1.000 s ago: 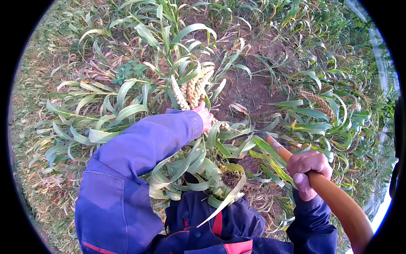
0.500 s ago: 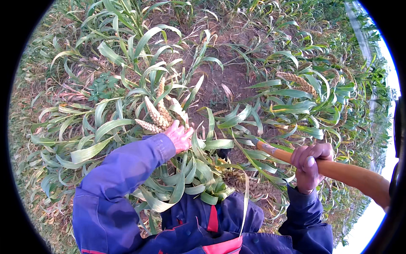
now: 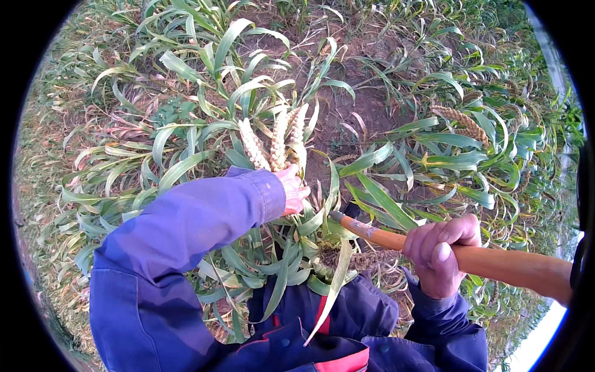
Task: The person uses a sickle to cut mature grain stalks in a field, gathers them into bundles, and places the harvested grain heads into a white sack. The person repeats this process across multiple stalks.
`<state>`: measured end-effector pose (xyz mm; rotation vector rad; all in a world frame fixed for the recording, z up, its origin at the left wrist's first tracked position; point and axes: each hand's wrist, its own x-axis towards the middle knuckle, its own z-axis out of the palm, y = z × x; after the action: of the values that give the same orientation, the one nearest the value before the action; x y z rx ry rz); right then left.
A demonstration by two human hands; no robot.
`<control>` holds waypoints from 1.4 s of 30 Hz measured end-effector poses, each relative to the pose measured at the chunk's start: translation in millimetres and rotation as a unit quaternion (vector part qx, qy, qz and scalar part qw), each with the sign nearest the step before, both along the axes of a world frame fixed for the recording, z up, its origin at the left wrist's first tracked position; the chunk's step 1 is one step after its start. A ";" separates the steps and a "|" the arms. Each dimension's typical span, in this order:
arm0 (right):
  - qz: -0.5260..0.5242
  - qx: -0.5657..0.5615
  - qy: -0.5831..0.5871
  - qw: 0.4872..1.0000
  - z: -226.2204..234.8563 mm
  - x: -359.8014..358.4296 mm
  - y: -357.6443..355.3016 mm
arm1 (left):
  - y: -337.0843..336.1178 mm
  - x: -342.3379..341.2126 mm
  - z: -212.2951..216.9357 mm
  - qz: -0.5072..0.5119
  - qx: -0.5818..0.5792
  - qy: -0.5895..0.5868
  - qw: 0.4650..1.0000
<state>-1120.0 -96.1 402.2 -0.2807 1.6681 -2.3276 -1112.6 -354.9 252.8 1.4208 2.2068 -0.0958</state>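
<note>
My left hand [image 3: 294,189] is closed around a bunch of millet stalks just beneath several pale, knobbly seed heads [image 3: 279,141], which point away from me. Long green leaves [image 3: 282,263] from the bunch hang down toward my lap. In my right hand [image 3: 441,254] is the thick orange-brown wooden handle [image 3: 508,265] of a tool, gripped with the fingers wrapped round and the thumb on top. The handle's narrower end [image 3: 347,222] reaches in among the leaves close to my left hand; leaves hide the tool's head, so its kind cannot be told.
A brown shaggy clump [image 3: 353,259] lies between my knees and the handle. More millet plants stand ahead and to the right, one with a drooping seed head [image 3: 462,123]. Bare brown soil [image 3: 353,118] shows between rows. A pale strip [image 3: 548,49] runs along the far right.
My left hand has shifted right with the millet, and the seed heads now stand more upright. My right hand has moved the handle left and slightly nearer, bringing its narrow end close to the stalks.
</note>
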 end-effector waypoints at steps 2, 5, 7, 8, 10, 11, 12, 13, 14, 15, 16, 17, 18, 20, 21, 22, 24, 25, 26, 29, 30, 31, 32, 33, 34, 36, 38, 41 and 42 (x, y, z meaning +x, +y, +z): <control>-0.019 0.022 0.003 1.000 13.9 1.1 7.7 | 9.6 4.1 -1.0 0.004 -0.033 -0.025 0.999; -0.035 0.099 0.059 0.993 26.3 2.4 17.3 | 10.8 7.2 5.0 0.011 -0.033 -0.063 0.997; -0.025 0.111 0.056 0.992 34.6 6.9 21.2 | 17.6 27.7 -13.9 0.039 0.026 -0.087 0.995; -0.028 0.123 0.053 0.991 37.8 10.7 21.8 | 21.7 34.2 -15.7 0.046 0.066 -0.049 0.996; -0.053 0.129 0.013 0.990 51.3 13.4 27.1 | 26.0 41.4 -18.9 0.087 0.046 -0.098 0.990; -0.063 0.139 0.031 0.988 61.0 12.1 31.9 | 24.3 46.1 -17.4 0.109 0.035 -0.110 0.987; -0.078 0.136 0.064 0.986 70.0 8.6 34.4 | 21.0 52.1 -19.2 0.118 0.027 -0.108 0.987; -0.092 0.132 0.095 0.982 78.5 4.0 36.6 | 17.3 58.4 -20.9 0.128 0.019 -0.106 0.986; -0.096 0.136 0.114 0.979 87.4 -1.9 43.6 | 13.4 57.7 -13.7 0.141 0.005 -0.139 0.980; -0.098 0.140 0.133 0.976 96.3 -9.9 53.3 | 7.5 57.1 -9.3 0.164 -0.006 -0.132 0.977; -0.071 0.140 0.156 0.975 102.9 -16.6 62.3 | 2.8 61.2 -8.3 0.187 -0.016 -0.130 0.974; -0.069 0.136 0.174 0.973 104.7 -24.7 70.5 | -3.1 64.9 -2.6 0.213 -0.028 -0.127 0.968; -0.067 0.143 0.187 0.969 101.2 -29.0 72.8 | -11.5 77.0 8.1 0.244 -0.023 -0.115 0.963; -0.082 0.154 0.217 0.960 88.0 -36.0 72.4 | -32.8 94.1 15.4 0.337 0.055 -0.067 0.937; -0.094 0.157 0.229 0.956 80.5 -34.8 69.8 | -47.0 102.6 17.5 0.404 0.133 -0.061 0.903; -0.095 0.158 0.220 0.958 75.7 -35.4 69.0 | -58.0 112.4 32.9 0.457 0.149 -0.012 0.877; -0.132 0.141 0.185 0.964 62.4 -36.1 59.9 | -74.8 126.0 55.5 0.547 0.223 0.095 0.802; -0.158 0.142 0.167 0.963 54.3 -36.9 52.6 | -78.8 135.1 62.2 0.610 0.250 0.117 0.743; -0.157 0.148 0.153 0.964 47.0 -36.6 49.9 | -83.3 143.9 66.2 0.665 0.288 0.140 0.675; -0.156 0.134 0.095 0.974 33.0 -32.5 40.7 | -104.2 181.2 74.2 0.797 0.483 -0.035 0.361; -0.155 0.132 0.091 0.975 32.3 -30.3 36.5 | -104.9 187.3 82.1 0.779 0.534 -0.034 0.326; -0.139 0.131 0.087 0.978 32.7 -28.3 33.4 | -103.9 191.9 91.6 0.757 0.584 -0.033 0.292; -0.125 0.133 0.087 0.979 34.6 -27.5 32.2 | -102.6 194.9 98.3 0.725 0.629 -0.039 0.278; -0.112 0.134 0.088 0.981 36.8 -26.9 30.0 | -100.4 198.4 106.0 0.689 0.673 -0.044 0.264; -0.109 0.134 0.094 0.981 40.3 -27.0 23.8 | -94.8 202.3 115.8 0.671 0.693 -0.051 0.259; -0.065 0.149 0.086 0.983 45.4 -28.7 16.7 | -96.8 211.8 114.6 0.568 0.744 -0.048 0.350; -0.023 0.149 0.084 0.985 50.1 -30.4 9.9 | -85.0 209.8 115.7 0.469 0.799 -0.078 0.367; 0.027 0.194 0.092 0.976 58.8 -22.5 -7.9 | -73.0 210.2 126.7 0.402 0.828 -0.126 0.371; 0.071 0.205 0.094 0.972 59.7 -22.6 -9.0 | -66.2 205.5 128.7 0.384 0.841 -0.138 0.355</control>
<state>-1142.6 -105.1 461.9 -0.5260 2.0918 -1.8466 -907.1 -421.1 381.5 0.3448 1.7844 3.0997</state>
